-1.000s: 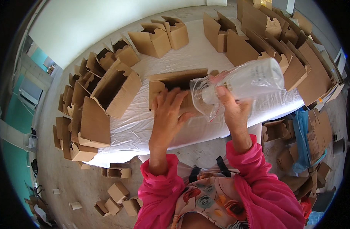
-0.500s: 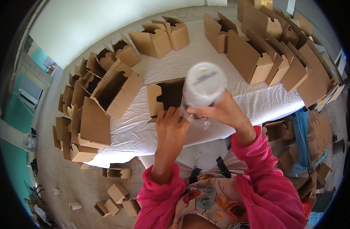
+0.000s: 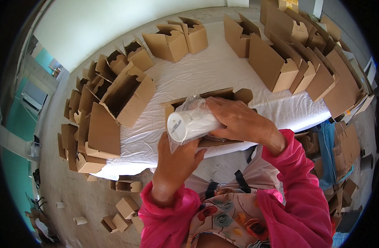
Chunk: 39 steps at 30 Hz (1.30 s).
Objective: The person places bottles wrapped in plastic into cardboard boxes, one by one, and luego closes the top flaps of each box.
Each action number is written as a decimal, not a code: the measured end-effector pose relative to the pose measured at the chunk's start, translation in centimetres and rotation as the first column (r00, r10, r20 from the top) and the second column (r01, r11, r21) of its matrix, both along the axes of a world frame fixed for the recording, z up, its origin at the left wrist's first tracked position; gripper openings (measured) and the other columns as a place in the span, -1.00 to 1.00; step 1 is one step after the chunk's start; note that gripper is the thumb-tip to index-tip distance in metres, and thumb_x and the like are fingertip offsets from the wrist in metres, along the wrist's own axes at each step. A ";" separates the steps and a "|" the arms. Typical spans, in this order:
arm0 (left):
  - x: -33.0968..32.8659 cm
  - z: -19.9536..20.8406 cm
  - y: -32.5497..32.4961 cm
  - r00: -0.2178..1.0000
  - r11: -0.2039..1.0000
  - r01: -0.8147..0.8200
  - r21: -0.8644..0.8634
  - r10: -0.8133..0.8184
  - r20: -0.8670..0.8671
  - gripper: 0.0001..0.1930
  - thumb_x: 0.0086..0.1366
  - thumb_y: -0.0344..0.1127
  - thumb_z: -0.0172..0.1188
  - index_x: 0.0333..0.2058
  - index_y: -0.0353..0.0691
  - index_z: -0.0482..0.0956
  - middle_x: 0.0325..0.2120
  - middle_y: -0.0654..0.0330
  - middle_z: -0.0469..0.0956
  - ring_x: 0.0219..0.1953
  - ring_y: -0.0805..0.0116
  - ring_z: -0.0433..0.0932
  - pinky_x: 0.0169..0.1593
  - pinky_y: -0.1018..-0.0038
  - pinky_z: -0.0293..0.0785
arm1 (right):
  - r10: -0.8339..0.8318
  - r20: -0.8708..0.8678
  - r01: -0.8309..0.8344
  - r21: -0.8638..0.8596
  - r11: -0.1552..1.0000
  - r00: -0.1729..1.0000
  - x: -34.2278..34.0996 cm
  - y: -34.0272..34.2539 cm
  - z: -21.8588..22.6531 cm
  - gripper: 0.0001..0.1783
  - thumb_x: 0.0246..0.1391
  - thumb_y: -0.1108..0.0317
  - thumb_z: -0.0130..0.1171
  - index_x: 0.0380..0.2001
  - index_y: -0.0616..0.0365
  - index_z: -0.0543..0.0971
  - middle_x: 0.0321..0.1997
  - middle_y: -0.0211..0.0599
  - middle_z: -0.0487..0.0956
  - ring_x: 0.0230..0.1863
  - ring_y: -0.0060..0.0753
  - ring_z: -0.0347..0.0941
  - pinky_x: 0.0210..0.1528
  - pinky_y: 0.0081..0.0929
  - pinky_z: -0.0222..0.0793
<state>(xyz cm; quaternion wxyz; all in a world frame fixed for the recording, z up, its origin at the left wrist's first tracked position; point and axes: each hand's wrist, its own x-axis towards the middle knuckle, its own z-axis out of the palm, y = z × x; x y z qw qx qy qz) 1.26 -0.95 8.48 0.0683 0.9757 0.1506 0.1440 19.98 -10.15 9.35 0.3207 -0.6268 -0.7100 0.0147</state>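
A white cylinder with a flat round end lies tilted in a clear plastic bag. My right hand is closed around its right part. Its round end faces left, toward my left hand. That hand is under the cylinder and bag, with its thumb sticking out to the right; the other fingers are mostly hidden, so its grip cannot be made out. Directly beneath is an open cardboard box with its flaps up. Clear plastic shows by the box's near side.
Open cardboard boxes crowd the left of the white-covered table. More boxes line the back and right. Small boxes lie on the floor at left. Cardboard and a blue plastic sheet are at right.
The cylinder has tipped from nearly upright to lying, its round end swinging left and toward me. My right hand has turned over it; my left hand has moved down and left.
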 end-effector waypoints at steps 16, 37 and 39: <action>-0.2 0.1 1.2 0.924 0.992 0.125 0.023 -0.125 0.361 -0.77 -0.19 -0.57 0.25 -0.46 -0.21 0.54 -0.31 0.17 0.40 -0.13 0.10 0.38 -0.13 0.25 0.37 | -0.037 0.260 0.185 -0.571 0.800 0.965 0.4 1.8 -1.7 -0.41 -0.04 0.38 0.15 0.11 0.15 0.32 -0.06 0.02 0.45 0.00 0.05 0.41 0.00 -0.16 0.34; 0.7 -7.4 1.9 0.619 0.966 0.140 -0.215 0.084 0.781 -0.74 0.02 -0.45 0.37 -0.31 -0.22 0.50 0.09 0.02 0.19 0.12 0.03 0.28 0.05 0.23 0.41 | -0.116 -0.524 0.320 0.318 0.892 0.844 -0.5 -5.5 -6.2 -0.25 0.02 -0.10 0.20 0.10 0.26 0.35 0.09 -0.05 0.39 0.15 -0.11 0.31 0.17 -0.28 0.23; 0.6 -7.4 2.0 0.622 0.956 0.159 -0.245 0.096 0.777 -0.72 0.05 -0.40 0.38 -0.28 -0.21 0.49 0.03 0.05 0.29 0.06 0.07 0.36 -0.01 0.29 0.44 | -0.133 -0.453 0.281 0.276 0.919 0.882 -0.5 -5.2 -6.5 -0.29 -0.05 0.03 0.32 0.06 0.27 0.38 0.02 -0.05 0.44 0.06 -0.12 0.38 0.09 -0.30 0.31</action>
